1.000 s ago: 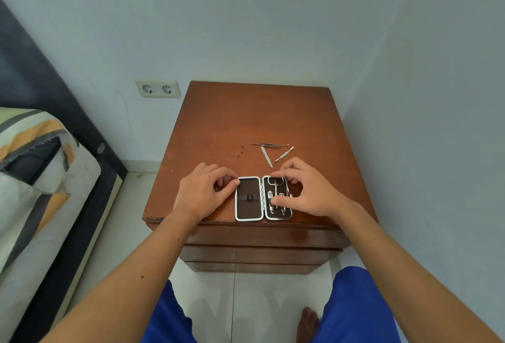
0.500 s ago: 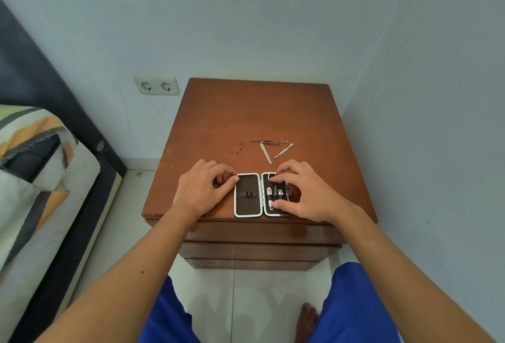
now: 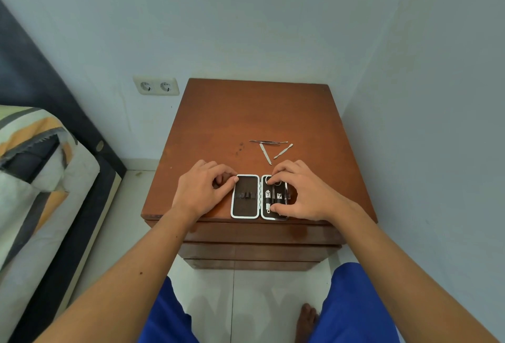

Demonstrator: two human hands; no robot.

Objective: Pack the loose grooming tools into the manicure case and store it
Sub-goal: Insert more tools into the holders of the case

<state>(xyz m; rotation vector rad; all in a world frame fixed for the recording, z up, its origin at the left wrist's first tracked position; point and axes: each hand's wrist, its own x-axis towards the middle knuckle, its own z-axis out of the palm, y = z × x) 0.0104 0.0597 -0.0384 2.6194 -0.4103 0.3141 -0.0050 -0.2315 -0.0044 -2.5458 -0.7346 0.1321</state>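
Item: case (image 3: 259,196), open flat at the near edge of the nightstand (image 3: 262,113), both halves facing up.

Change since a second ago: little. The right hand (image 3: 303,192) has shifted slightly on the right half; its thumb, which lay low on that half, now sits near the bottom rim, and the forefinger has come to the top rim. The left hand (image 3: 203,192) and the case itself lie as before. The loose tools have not moved. Judgement: the person is seating or checking tools already in the right half; the packing of loose pieces has not yet advanced.

Left half: dark lining, a row of small holders at mid-height, apparently no tools in them.
Right half: a clipper (image 3: 268,200) and other small metal pieces held under straps; partly hidden by fingers.

Loose tools, well apart from the case, further back on the top:
- tweezers (image 3: 266,141), lying crosswise;
- file (image 3: 265,154), slanting;
- pusher (image 3: 283,151), slanting the other way.

Left hand: fingers curled, thumb tip touching the case's top left corner; nothing gripped, so far as shows.
Right hand: fingers bent over the right half, forefinger and thumb pressing its top and bottom ends. Whether a tool is pinched beneath, cannot tell.

Remaining: three tools to stow, case to shut and store.
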